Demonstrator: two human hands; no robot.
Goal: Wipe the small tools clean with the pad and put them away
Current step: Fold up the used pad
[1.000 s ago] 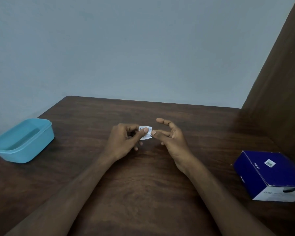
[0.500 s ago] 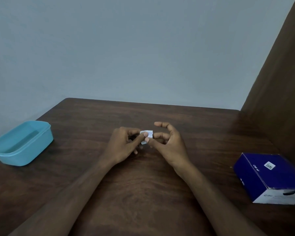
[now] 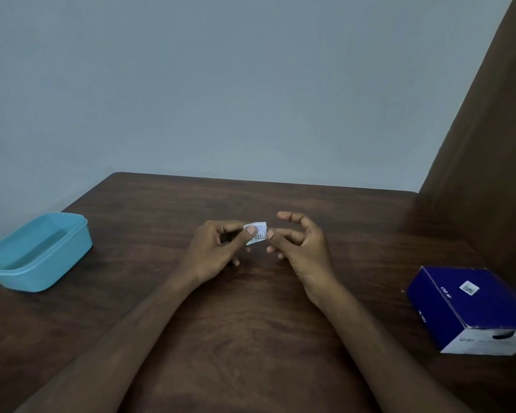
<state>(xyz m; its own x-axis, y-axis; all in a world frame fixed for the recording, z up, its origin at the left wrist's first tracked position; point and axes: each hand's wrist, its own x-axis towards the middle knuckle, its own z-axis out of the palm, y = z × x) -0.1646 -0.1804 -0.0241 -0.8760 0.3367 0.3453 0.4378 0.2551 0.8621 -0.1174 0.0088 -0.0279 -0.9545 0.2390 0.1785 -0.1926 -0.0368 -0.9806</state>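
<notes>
Above the middle of a dark wooden table [image 3: 251, 338] with a visible grain and a rounded far corner, the left hand [image 3: 212, 254] is pinching a small white packet [image 3: 257, 233] between its thumb and curled fingers. The packet is a flat, slightly crumpled square sachet carrying fine printed text, too small to read; whether the pad is inside it cannot be told. The right hand [image 3: 301, 248] is hovering just beside it with its fingers loosely bent and spread, one fingertip lying right at the packet's right edge, though contact cannot be confirmed, and it is gripping nothing. At the table's left edge a light blue plastic tub [image 3: 39, 251] is sitting, rectangular with rounded corners and a smooth lipped rim. Well apart, on the right side, a dark blue cardboard box [image 3: 471, 305] is lying at an angle, showing a small white label on top and a white end panel.
</notes>
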